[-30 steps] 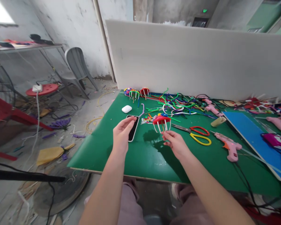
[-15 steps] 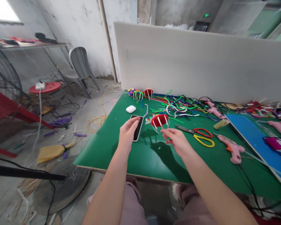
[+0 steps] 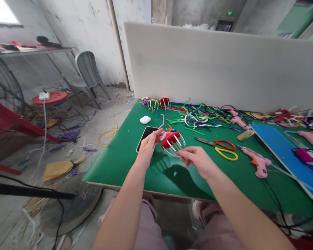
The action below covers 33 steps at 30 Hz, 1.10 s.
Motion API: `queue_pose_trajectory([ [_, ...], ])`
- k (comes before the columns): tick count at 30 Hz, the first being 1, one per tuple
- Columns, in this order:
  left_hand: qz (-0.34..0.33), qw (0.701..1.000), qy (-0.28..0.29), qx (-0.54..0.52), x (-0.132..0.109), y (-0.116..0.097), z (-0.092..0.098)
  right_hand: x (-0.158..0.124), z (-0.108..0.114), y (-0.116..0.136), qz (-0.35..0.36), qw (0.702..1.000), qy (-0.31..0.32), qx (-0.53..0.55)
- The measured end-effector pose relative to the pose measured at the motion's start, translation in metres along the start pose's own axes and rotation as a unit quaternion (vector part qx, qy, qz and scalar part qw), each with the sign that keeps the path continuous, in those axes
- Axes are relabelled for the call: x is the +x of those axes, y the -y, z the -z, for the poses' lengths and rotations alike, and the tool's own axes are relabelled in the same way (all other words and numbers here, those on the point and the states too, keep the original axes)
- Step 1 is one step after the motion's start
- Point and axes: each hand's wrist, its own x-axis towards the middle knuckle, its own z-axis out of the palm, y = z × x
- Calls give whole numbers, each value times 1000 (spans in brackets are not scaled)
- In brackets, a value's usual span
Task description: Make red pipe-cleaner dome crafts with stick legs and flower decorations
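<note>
A red fuzzy dome-shaped craft with white curved strips hanging below and small coloured bits on top is held above the green table. My right hand pinches the thin stick under it, fingers closed. Beside its top, on the left, is my left hand, fingers stretched out and apart from a grip; whether the fingertips touch the coloured bits I cannot tell. Under the left hand lies a phone, partly covered. Scissors with red and yellow handles lie to the right of the craft.
A pink glue gun with a cord lies at right, near a blue board. Pipe cleaners are heaped along the white partition. Similar finished-looking crafts and a white earbud case are at the back left.
The craft has tilted and moved slightly left and down in my right hand. My left hand has moved right, up to the craft's top, and now covers part of the phone.
</note>
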Motion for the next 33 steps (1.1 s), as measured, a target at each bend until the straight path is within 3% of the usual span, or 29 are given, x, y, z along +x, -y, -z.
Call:
queue_pose_trajectory([
  [3, 15, 1000, 18, -4, -1, 0, -2, 0, -2, -1, -1, 1000, 3, -10],
  [17, 84, 996, -3, -3, 1, 2, -1, -1, -6, 7, 13, 998, -16, -60],
  [26, 85, 995, -42, 13, 3, 7, 0, 4, -10, 3, 16, 996, -37, -81],
  [33, 88, 995, -40, 20, 3, 7, -2, 6, -11, -2, 14, 998, -33, -58],
])
